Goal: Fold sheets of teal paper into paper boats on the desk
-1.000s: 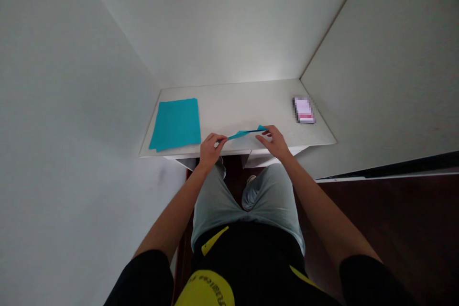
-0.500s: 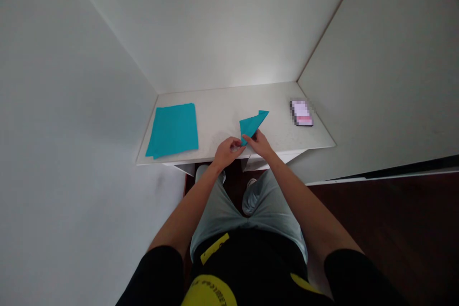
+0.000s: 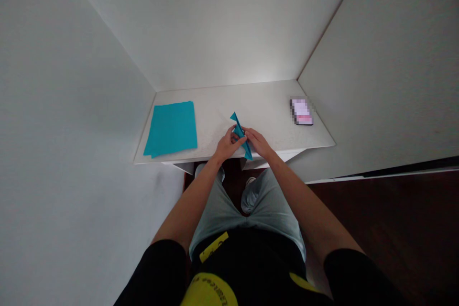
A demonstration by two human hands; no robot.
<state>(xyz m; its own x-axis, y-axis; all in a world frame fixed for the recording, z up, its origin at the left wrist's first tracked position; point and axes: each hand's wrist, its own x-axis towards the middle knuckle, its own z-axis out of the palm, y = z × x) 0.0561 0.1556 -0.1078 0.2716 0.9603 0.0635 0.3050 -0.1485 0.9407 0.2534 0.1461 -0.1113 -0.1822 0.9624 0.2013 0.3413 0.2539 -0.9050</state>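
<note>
One folded teal paper [image 3: 238, 127], narrow and pointed at both ends, was held just above the front part of the white tabletop, slanting from the far left toward the near right. Its middle was hidden by the hands, so the number of layers could not be told.

Left hand [image 3: 227, 146]: fingers [image 3: 234, 137] together, curled over the paper and pinching it from the left.
Right hand [image 3: 256, 142]: fingers [image 3: 248, 136] together, clamped against it from the right, just beside the left hand.

One flat teal sheet [image 3: 170, 129] lay well to the left on the white tabletop [image 3: 267, 124], and one small card-like object [image 3: 301, 112] lay at the right (too pixelated to identify).

Risks, as judged: both points stuck out unsupported beyond the fingers, so a knock against the tabletop could bend them. A loosened pinch could let the layers spring apart or slide out of line. The near point sat close to the front edge of the tabletop, so a dropped paper could slip over it toward the person's lap.
</note>
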